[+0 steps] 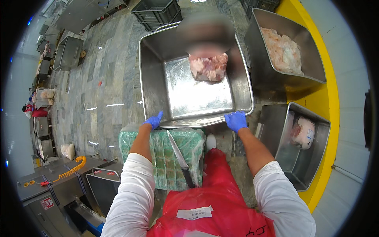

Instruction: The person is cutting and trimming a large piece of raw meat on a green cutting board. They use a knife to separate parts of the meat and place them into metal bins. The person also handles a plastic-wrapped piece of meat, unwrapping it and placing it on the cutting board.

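Note:
A large, deep metal tub (185,96) stands in front of me. My left hand (154,119), in a blue glove, grips the near rim close to its left corner. Over the same rim near the right corner, the fingers of my right hand (236,121) are curled, also gloved in blue. One chunk of raw meat (207,68) lies inside toward the far side, its upper part hidden by a blurred patch. A knife (179,156) with a dark handle rests on a green crate (138,146) wrapped in clear plastic, below the tub's near edge.
At the right, one metal bin (312,59) holds pale trimmings (282,51); a smaller bin (276,138) holds a wrapped meat piece (304,132). Grey crates (158,14) stand beyond the tub. A yellow coiled hose (75,168) lies on metal equipment at left.

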Action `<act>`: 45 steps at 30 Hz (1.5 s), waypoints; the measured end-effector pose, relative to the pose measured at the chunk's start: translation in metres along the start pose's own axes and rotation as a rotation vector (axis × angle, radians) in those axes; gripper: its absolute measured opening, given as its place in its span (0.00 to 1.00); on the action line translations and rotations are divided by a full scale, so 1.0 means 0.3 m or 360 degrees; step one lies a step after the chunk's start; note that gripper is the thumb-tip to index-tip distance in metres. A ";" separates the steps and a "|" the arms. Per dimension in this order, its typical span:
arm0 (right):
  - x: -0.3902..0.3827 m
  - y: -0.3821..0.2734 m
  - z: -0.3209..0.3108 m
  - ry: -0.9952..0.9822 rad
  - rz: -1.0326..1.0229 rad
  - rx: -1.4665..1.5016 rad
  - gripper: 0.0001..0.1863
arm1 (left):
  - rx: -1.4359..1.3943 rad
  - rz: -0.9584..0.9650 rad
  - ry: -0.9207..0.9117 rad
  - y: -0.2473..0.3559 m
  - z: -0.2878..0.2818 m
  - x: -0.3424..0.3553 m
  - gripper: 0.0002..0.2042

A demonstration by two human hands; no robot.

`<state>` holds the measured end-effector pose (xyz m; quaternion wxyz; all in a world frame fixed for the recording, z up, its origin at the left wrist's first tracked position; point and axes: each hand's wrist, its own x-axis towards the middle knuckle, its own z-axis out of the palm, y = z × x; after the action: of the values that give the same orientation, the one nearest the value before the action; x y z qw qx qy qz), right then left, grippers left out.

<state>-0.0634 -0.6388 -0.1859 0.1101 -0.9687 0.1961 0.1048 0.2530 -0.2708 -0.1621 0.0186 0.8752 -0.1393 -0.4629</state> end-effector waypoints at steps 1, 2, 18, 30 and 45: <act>-0.016 0.000 0.008 -0.0004 -0.0014 0.0013 0.26 | -0.0068 -0.0023 0.0029 -0.022 0.016 0.003 0.45; -0.025 -0.004 0.016 -0.0016 0.0027 0.0014 0.26 | -0.0137 -0.0047 0.0058 -0.041 0.027 0.004 0.44; -0.318 -0.201 -0.010 0.0445 0.0009 0.0350 0.26 | -0.0399 0.0110 0.1459 -0.547 0.250 -0.882 0.32; -0.927 -0.983 0.006 0.0149 0.0110 0.0596 0.26 | -0.0324 0.0131 0.1783 -0.779 0.630 -0.821 0.39; -0.991 -0.794 0.252 0.0045 0.1239 0.1785 0.18 | -0.2133 -0.0168 0.0909 -1.215 0.667 -0.716 0.24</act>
<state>-0.2473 -0.2994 -0.1438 0.5472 -0.6253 0.5563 0.0067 0.0579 0.1548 -0.1622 0.5636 0.7680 0.2266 -0.2028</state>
